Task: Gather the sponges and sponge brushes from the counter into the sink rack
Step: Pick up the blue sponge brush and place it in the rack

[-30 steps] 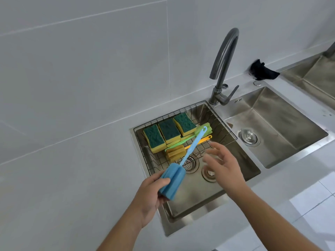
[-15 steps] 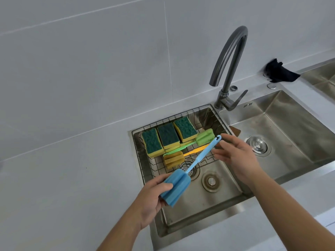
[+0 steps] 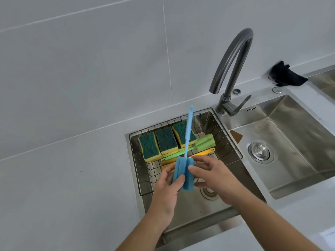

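Observation:
A blue sponge brush [image 3: 183, 175] is held over the left sink, its thin handle pointing up and away. My left hand [image 3: 167, 189] grips the sponge head from the left; my right hand [image 3: 214, 176] pinches the same head from the right. Beneath them, the wire sink rack [image 3: 233, 145] holds three green-and-yellow sponges [image 3: 166, 140] side by side, a green sponge brush [image 3: 204, 143] and a yellow sponge brush [image 3: 203, 153] partly hidden by the blue one and my hands.
A curved grey faucet [image 3: 230, 69] rises behind the rack. The right basin [image 3: 290, 151] has a round drain. A black cloth [image 3: 284, 74] lies at the back right. Grey counter [image 3: 63, 187] spreads left of the sink.
The blue brush swung from slanting right to nearly upright and moved over the rack. My right hand left the handle tip and came to the sponge head.

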